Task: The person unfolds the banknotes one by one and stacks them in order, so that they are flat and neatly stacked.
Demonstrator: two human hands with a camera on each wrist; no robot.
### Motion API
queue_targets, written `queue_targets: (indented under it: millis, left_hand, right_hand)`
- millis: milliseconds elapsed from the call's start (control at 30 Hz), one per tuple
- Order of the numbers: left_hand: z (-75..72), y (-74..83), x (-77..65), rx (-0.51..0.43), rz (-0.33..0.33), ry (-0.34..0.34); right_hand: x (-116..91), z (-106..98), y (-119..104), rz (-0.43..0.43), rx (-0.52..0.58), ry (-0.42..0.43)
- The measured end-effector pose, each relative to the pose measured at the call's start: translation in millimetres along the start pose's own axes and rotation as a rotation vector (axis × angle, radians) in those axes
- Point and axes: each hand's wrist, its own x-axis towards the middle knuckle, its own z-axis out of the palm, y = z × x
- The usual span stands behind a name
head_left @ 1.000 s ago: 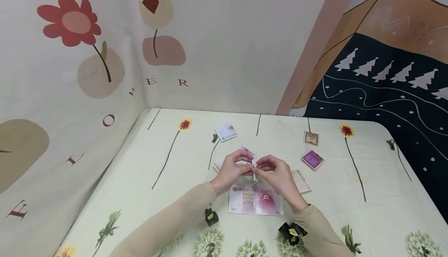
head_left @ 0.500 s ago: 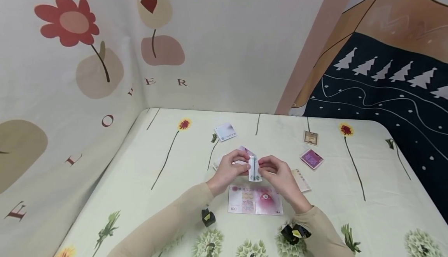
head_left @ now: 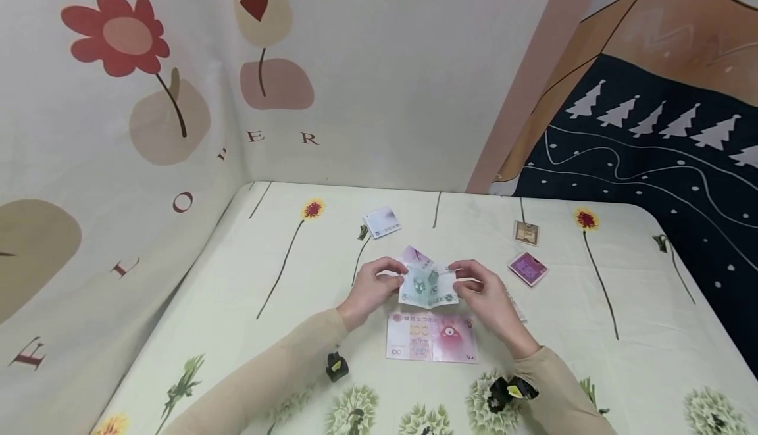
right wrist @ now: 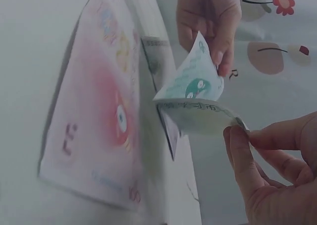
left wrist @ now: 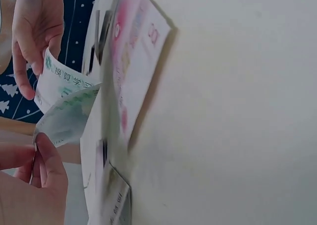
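Observation:
Between both hands a green-printed banknote (head_left: 428,288) is spread, still creased in a V along its middle. My left hand (head_left: 372,287) pinches one short end between thumb and fingers, and my right hand (head_left: 481,291) pinches the other. In the right wrist view the green banknote (right wrist: 198,88) bends down toward its fold. Just below it in the head view, a pink 100 banknote (head_left: 431,337) lies flat on the table. A purple banknote (head_left: 416,257) shows partly from behind the green one.
A folded pale blue note (head_left: 381,222) lies at the back. Toward the right are a small brown note (head_left: 526,233) and a folded purple note (head_left: 528,269). Another note (head_left: 516,305) is mostly hidden behind the right hand. All rest on the flowered tablecloth (head_left: 651,330).
The green banknote was a narrow folded strip and is now opened out wide. Both hands have moved apart, left hand leftward and right hand rightward, each keeping its end.

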Motion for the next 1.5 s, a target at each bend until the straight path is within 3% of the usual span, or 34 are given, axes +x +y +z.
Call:
queue_targets:
  millis: [133, 400, 1000, 1300, 1500]
  left_hand:
    - [-5.0, -3.7, 1.7, 0.039, -0.029, 0.029]
    - [-10.0, -8.0, 2.1, 0.066, -0.076, 0.022]
    - [-14.6, -10.5, -2.9, 0.085, -0.051, -0.013]
    - [-14.3, -8.9, -4.9, 0.049, -0.046, -0.062]
    - [-15.5, -10.7, -5.2, 0.012, -0.034, -0.047]
  right_hand:
    - [0, -4, 5, 0.017, -0.038, 0.0]
    - [-2, -10, 12, 0.042, -0.068, 0.011]
    - [-1, -21, 18, 0.085, -0.056, 0.093]
    - [0, -25, 21, 0.089, 0.016, 0.117]
    - [2, -27, 13, 0.059, 0.052, 0.107]
